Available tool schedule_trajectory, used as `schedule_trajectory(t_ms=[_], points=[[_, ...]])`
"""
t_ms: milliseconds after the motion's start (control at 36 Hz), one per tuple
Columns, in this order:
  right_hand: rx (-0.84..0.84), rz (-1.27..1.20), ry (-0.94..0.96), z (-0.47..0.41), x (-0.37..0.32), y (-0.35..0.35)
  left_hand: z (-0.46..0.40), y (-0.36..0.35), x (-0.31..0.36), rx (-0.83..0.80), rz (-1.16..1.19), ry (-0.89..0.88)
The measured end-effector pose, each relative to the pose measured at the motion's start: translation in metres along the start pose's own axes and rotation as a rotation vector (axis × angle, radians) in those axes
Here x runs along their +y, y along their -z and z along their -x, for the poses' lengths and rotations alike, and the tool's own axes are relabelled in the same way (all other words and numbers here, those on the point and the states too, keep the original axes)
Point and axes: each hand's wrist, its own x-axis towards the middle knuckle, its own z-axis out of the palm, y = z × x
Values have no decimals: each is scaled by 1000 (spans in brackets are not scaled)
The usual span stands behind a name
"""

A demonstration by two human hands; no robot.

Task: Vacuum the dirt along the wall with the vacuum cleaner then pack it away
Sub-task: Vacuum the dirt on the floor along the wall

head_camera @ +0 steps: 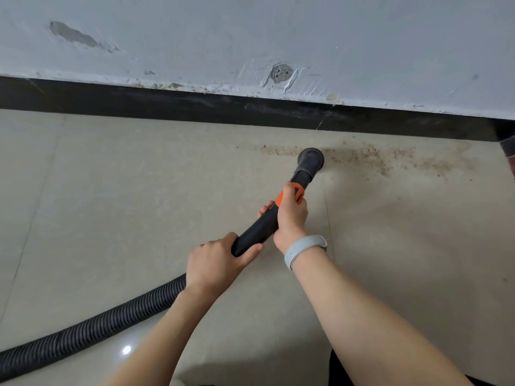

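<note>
**Round nozzle set on the dirt strip, 2 hands on the wand**

Vacuum wand (259,232): smooth, matte black rigid tube with an orange plastic collar (289,195) near its front end. It slopes down and away toward the wall. Round black nozzle (310,158), disc-shaped, sits on the floor at the left part of the dirt (370,160), a granular brown band scattered along the floor just in front of the skirting.

Right hand (291,215): fingers curled round the wand at the orange collar, thumb lying over the orange part. A smooth pale grey wristband (305,250) circles that wrist.

Left hand (214,264): wrapped round the rear end of the wand, where the tube meets the hose (92,327). Hose is black, ribbed, flexible; it curves off to the lower left across the floor.

Floor (139,190): glossy beige tiles with thin grout lines. Skirting (195,104): flat black band, dusty. Wall (278,29): pale grey paint, rough, chipped along its lower edge, with 1 round filled patch (281,73).
</note>
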Motion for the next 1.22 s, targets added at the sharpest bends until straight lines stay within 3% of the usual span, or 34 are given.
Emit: schedule_trajectory(t_ms=[361, 528, 1056, 1222], points=[[-344, 166, -117, 44, 50, -99, 38, 20, -79, 250, 247, 325], [-282, 186, -97, 33, 46, -95, 27, 16, -78, 204, 256, 303], [-6, -18, -11, -29, -10, 0, -26, -4, 11, -56, 14, -10], [12, -47, -11, -36, -26, 8, -36, -1, 28, -27, -8, -42]])
